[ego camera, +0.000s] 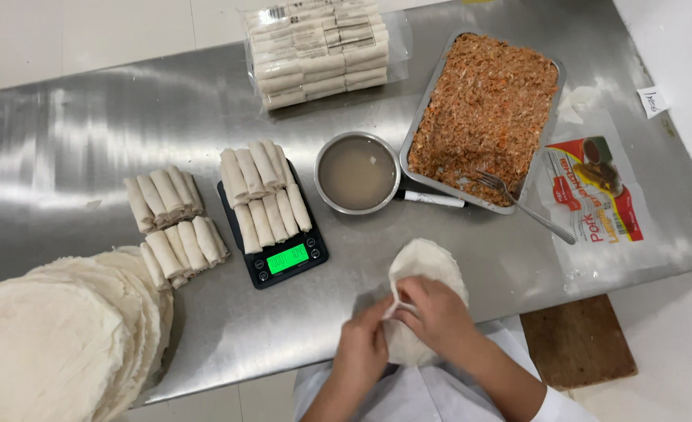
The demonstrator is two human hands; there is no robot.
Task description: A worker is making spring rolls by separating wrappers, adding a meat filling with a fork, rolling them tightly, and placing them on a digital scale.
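Steel table (pixel 455 258), seen from above. Landmark: the scale (pixel 280 246), black with a lit green display, loaded with two rows of rolls (pixel 262 191).

Right of the scale, at the table's near edge: one round white wrapper (pixel 432 262). Both hands on it. Left hand (pixel 362 344) pinches the wrapper's near-left edge; right hand (pixel 436 312) lies over its middle, fingers closed on a lifted fold. The two hands touch.

Just right of and behind the scale: steel bowl (pixel 358 172) of cloudy liquid. Beyond the bowl, a tray (pixel 483 117) of reddish-brown filling, with a fork (pixel 522 205) resting in its near corner. A white marker (pixel 432 200) lies between bowl and tray. Farther right, a printed bag (pixel 596 195) lies flat.

Left of the scale: a second pile (pixel 173 227) of rolls on the bare table. Near-left: a thick stack (pixel 57 336) of wrappers overhanging the edge.

Behind the scale: a clear pack (pixel 319 51) of finished rolls.
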